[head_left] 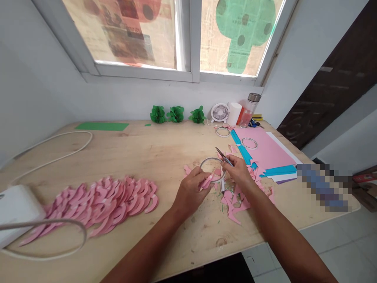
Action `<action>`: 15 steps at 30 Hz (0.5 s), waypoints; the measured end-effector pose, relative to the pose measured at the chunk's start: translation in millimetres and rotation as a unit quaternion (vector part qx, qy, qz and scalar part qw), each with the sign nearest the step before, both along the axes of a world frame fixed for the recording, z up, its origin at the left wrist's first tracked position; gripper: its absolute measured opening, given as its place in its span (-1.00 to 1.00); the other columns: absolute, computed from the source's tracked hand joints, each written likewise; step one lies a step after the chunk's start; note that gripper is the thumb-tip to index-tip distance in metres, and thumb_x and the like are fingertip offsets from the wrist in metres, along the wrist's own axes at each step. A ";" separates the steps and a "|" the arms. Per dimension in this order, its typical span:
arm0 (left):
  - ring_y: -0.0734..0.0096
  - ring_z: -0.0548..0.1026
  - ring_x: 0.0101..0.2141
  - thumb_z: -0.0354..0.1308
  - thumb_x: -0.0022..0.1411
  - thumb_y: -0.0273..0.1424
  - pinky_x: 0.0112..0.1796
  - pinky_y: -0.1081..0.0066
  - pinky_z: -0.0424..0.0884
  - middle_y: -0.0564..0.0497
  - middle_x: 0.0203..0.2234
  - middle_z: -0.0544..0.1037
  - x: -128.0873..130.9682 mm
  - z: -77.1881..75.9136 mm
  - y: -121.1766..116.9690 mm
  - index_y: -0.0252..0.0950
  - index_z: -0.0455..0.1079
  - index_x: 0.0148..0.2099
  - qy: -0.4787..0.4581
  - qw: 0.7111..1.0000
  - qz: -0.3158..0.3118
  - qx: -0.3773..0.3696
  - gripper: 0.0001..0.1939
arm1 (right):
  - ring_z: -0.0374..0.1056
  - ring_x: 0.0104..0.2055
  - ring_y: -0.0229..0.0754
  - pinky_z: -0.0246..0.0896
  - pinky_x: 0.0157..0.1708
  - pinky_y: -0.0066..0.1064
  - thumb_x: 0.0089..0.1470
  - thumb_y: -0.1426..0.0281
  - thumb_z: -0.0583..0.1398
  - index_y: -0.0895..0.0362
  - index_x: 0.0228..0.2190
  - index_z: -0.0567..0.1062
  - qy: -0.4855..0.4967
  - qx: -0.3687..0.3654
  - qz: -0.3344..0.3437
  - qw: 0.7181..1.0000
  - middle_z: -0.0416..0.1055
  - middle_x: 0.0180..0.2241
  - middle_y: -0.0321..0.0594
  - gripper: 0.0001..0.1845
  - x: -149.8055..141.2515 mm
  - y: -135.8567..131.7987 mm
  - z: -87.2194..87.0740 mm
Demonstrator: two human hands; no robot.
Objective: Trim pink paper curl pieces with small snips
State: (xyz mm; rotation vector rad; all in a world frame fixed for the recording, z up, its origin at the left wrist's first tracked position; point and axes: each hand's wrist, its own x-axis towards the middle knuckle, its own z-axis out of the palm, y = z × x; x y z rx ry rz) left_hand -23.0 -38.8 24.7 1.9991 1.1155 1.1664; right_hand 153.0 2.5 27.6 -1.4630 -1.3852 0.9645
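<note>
My left hand [193, 186] is closed on a small cut piece of pink paper [207, 180]. A thin roll of tape [211, 159] spans the gap between my two hands; its near rim passes by the pink piece. In my right hand [239, 169] is a pair of scissors [224, 156], blades pointing up and left, and its fingertips also meet the right side of the tape roll. Beneath my hands lie pink paper scraps [234, 212] and a white, dark-ended stick-like object [222, 185], partly hidden.
Overlapping pink paper pieces [118, 200] lie left, beside a white box [17, 212] with a looping cable. Pink sheets [273, 151] with another tape roll [249, 143] lie right. Green paper puffs [176, 114], a small fan [220, 113] and a bottle [249, 112] line the wall.
</note>
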 end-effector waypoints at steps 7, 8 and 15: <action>0.41 0.36 -0.41 0.13 0.06 -0.45 -0.39 0.48 0.21 -0.05 -0.34 0.43 1.0 0.8 -1.1 -0.24 0.45 -0.41 -0.018 1.000 -0.006 0.001 -0.93 | -0.08 -0.72 -0.42 -0.22 -0.72 -0.52 -0.16 0.31 0.17 0.15 -0.46 0.44 0.035 0.000 0.000 0.999 0.21 -0.67 -0.43 -0.82 -3.2 -3.7 5.0; 0.40 0.37 -0.41 0.13 0.06 -0.45 -0.37 0.48 0.21 -0.05 -0.35 0.45 1.4 0.8 -1.6 -0.23 0.45 -0.40 -0.021 1.000 -0.016 -0.012 -0.93 | -0.09 -0.73 -0.43 -0.24 -0.72 -0.53 -0.16 0.30 0.17 0.15 -0.44 0.44 0.044 0.000 0.001 0.999 0.22 -0.67 -0.43 -0.80 -3.5 -3.5 4.5; 0.35 0.39 -0.41 0.12 0.07 -0.45 -0.34 0.45 0.22 -0.02 -0.40 0.51 4.0 1.1 -4.1 -0.18 0.46 -0.26 -0.050 0.995 -0.049 -0.066 -0.84 | -0.10 -0.71 -0.43 -0.29 -0.74 -0.54 -0.14 0.25 0.19 0.16 -0.37 0.45 0.070 0.008 0.020 0.997 0.24 -0.64 -0.39 -0.73 -6.3 -3.7 -0.7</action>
